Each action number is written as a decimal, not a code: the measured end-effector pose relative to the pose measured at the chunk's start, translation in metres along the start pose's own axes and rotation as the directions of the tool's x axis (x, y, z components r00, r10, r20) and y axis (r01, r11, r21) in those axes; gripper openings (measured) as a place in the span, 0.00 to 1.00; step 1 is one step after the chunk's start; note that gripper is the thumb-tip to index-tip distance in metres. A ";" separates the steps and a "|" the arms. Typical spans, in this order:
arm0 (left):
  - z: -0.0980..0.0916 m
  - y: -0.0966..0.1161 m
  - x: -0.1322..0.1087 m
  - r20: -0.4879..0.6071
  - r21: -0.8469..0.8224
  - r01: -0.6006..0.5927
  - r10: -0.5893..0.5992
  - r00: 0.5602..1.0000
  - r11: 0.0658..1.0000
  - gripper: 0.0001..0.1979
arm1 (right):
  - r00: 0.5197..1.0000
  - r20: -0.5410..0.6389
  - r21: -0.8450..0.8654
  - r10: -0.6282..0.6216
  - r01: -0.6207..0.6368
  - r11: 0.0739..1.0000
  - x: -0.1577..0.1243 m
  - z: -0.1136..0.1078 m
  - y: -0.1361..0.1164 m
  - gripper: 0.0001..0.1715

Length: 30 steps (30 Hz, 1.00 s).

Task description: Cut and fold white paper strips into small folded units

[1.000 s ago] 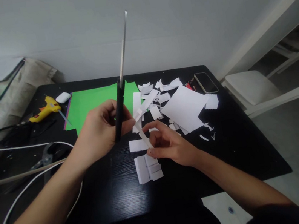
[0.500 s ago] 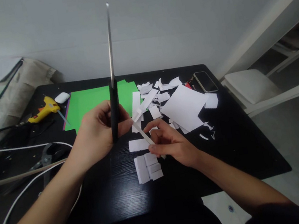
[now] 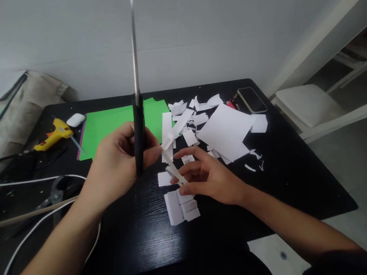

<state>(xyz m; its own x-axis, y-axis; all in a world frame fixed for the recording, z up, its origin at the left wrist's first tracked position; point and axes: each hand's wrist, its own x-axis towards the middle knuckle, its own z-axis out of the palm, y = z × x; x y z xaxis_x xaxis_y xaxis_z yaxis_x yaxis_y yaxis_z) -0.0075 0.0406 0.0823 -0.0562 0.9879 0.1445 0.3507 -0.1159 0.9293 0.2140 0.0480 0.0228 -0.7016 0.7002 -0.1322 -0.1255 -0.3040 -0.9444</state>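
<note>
My left hand [image 3: 119, 155] is closed around the black handle of what looks like a pair of scissors [image 3: 135, 56], seen edge-on with the metal blade pointing up. Between its thumb and fingertips it also pinches the upper end of a narrow white paper strip [image 3: 168, 158]. My right hand [image 3: 211, 175] has its thumb and fingers about the strip's lower part, which looks bent or doubled there. Just below lie small folded white paper pieces [image 3: 175, 209] on the black table [image 3: 146, 251], and a flat white piece [image 3: 164, 179] is partly behind the strip.
White paper scraps [image 3: 190, 137] and a larger white sheet [image 3: 226, 130] lie beyond my right hand. A phone [image 3: 252, 100] is at the back right. Green sheets [image 3: 107, 122], a yellow glue gun [image 3: 58, 134], a white mouse [image 3: 76, 120] and cables [image 3: 29, 181] are on the left.
My right hand has shifted slightly left along the strip, its fingers spread more. The strip's lower part now looks bent up toward the left. My left hand has hardly moved.
</note>
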 end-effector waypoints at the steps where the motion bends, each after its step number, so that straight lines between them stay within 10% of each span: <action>1: 0.000 0.000 0.000 0.005 -0.008 0.000 0.000 1.000 1.000 0.08 | 1.000 0.013 0.008 0.005 -0.005 1.000 0.000 -0.001 -0.001 0.35; 6: 0.001 -0.001 -0.001 0.027 -0.036 0.016 -0.015 1.000 0.999 0.09 | 0.999 0.037 0.033 0.008 -0.009 0.999 0.001 -0.002 -0.003 0.22; 30: 0.001 0.003 -0.007 0.057 0.097 -0.106 0.101 0.993 0.990 0.09 | 0.998 -0.038 -0.054 0.048 -0.050 0.997 0.006 -0.006 0.005 0.20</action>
<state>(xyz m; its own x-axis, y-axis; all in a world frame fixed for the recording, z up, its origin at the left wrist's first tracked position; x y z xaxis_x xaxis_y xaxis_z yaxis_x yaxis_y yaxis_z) -0.0055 0.0336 0.0836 0.0334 0.9754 0.2180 0.4440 -0.2099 0.8711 0.2131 0.0550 0.0153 -0.6795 0.7089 -0.1889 -0.0523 -0.3036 -0.9514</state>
